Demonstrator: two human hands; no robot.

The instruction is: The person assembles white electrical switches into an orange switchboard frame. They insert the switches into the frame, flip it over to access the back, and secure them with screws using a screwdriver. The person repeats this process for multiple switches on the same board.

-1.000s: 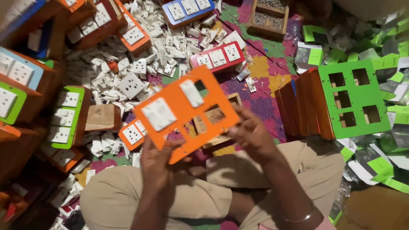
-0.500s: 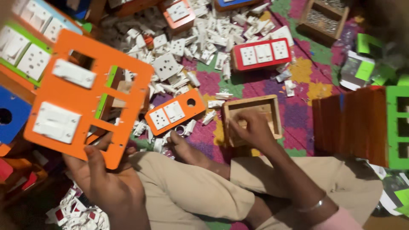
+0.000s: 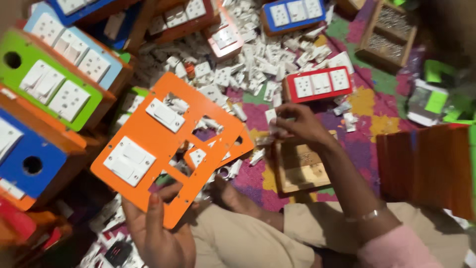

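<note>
Your left hand (image 3: pixel 156 233) grips the orange switch plate (image 3: pixel 166 144) by its bottom edge, cutouts facing you, while your right hand (image 3: pixel 297 126) pinches a small white switch part (image 3: pixel 271 119) above the open wooden box (image 3: pixel 300 168).

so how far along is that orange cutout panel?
Done: two white switch modules sit in the orange cutout panel. In hand: left hand grips the panel's lower edge; right hand pinches a small white part above the open wooden box. Left: several cutouts are unfilled.
</note>
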